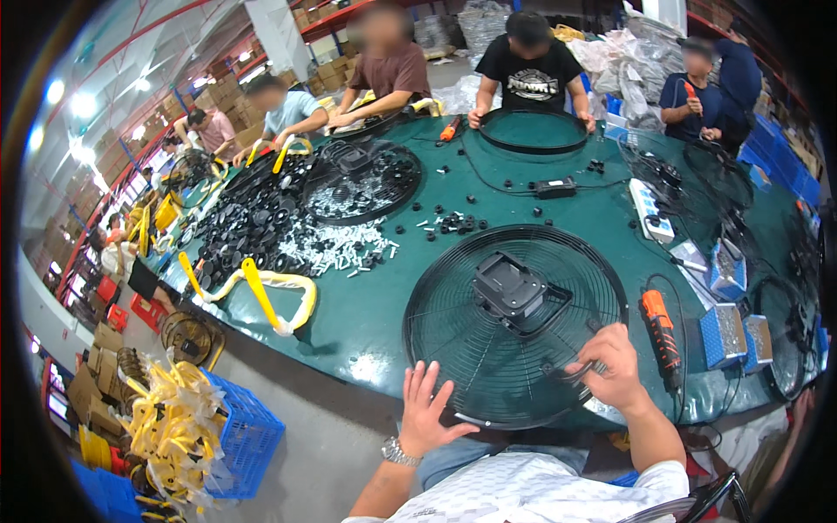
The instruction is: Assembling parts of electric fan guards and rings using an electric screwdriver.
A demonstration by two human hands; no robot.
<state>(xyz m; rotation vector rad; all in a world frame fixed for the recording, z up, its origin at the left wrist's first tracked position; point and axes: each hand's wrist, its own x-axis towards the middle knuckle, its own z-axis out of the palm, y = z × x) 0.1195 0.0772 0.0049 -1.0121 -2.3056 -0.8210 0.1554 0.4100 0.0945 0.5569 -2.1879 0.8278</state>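
A round black wire fan grille (514, 383) lies on the green table in front of me, with a square black motor housing (508, 286) at its centre. My left hand (425, 411) is open at the near-left rim of the grille, fingers spread and thumb along the edge. Over the right part of the grille, my right hand (612, 366) is closed, its fingertips pinched together. A dark bit shows at those fingertips, too small to name. Right of the grille lies an orange and black power screwdriver (661, 336) with its cord.
Loose black knobs (253, 213) and pale screws (336, 250) are heaped to the left, near yellow tubular handles (279, 296). A white power strip (649, 212) and blue boxes of small parts (722, 336) stand right. Co-workers sit across the table (366, 336). A blue crate (248, 436) stands below left.
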